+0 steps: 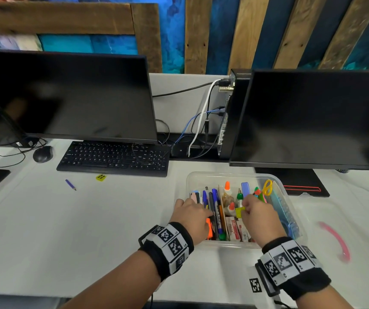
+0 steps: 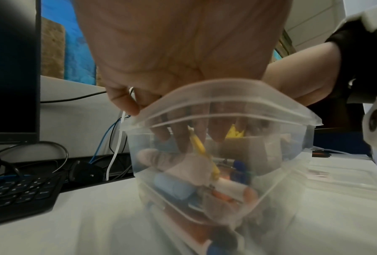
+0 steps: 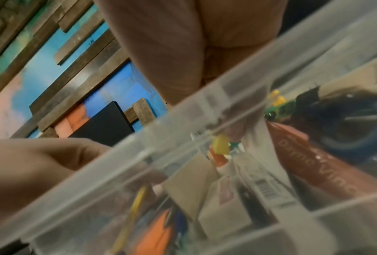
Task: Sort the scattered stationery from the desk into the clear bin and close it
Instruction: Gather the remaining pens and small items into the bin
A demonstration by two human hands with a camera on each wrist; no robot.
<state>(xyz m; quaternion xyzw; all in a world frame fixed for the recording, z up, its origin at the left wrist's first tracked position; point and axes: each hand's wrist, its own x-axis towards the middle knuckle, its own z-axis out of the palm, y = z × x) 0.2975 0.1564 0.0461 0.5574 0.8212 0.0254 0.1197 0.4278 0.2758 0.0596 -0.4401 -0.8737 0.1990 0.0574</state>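
Both hands in clear bin [image 1: 290, 192] | right hand [image 1: 259, 216] seemingly pinching yellow piece [image 1: 239, 212]

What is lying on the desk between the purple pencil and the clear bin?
In the head view, only bare white desk lies between the purple pencil and the clear bin.

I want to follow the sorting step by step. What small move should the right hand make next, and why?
Probably let the small yellow piece drop into the clear bin's middle section: the right hand pinches it just above the glue bottles. A purple pencil and yellow sharpener remain on the desk.
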